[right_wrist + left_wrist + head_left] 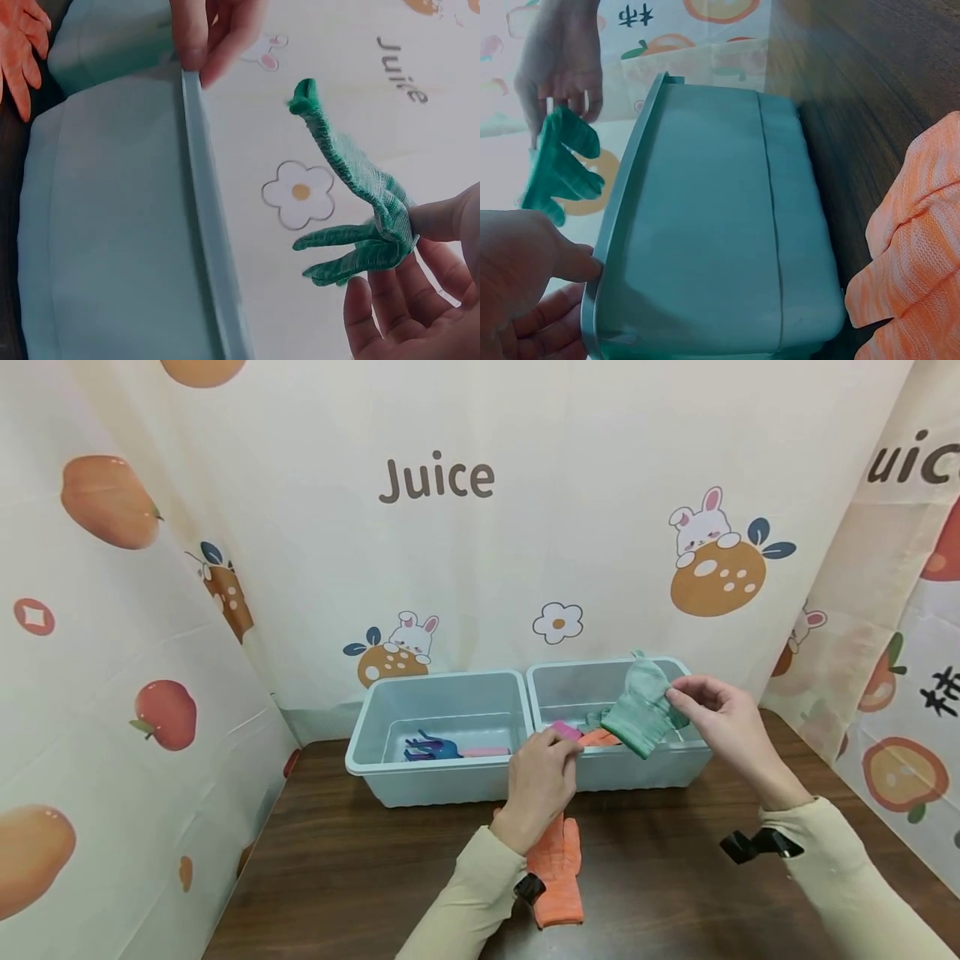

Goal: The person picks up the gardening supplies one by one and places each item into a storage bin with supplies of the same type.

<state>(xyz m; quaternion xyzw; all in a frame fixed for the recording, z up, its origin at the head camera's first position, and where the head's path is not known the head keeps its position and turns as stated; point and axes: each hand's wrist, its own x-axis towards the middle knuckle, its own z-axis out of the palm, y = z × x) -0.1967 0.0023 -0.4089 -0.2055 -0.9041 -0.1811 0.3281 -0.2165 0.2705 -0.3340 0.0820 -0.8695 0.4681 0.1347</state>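
Note:
My right hand (716, 710) pinches a green knit glove (641, 710) at its edge and holds it up over the front of the right-hand light blue bin (645, 778). In the right wrist view the glove's fingers (349, 259) dangle loosely. At that bin's near left corner, my left hand (542, 781) grips the rim (607, 232), thumb outside and the other fingers inside. Below the left wrist an orange knit glove (558, 893) lies flat on the table, partly hidden by the arm. Inside the right bin are a pink piece (566, 729) and an orange piece (600, 738).
A second light blue bin (438, 787) stands close against the first on its left. It contains a blue and purple glove-like item (435, 747) and a pink flat item (483, 752). A printed curtain (465, 577) hangs behind the dark wooden table (322, 868).

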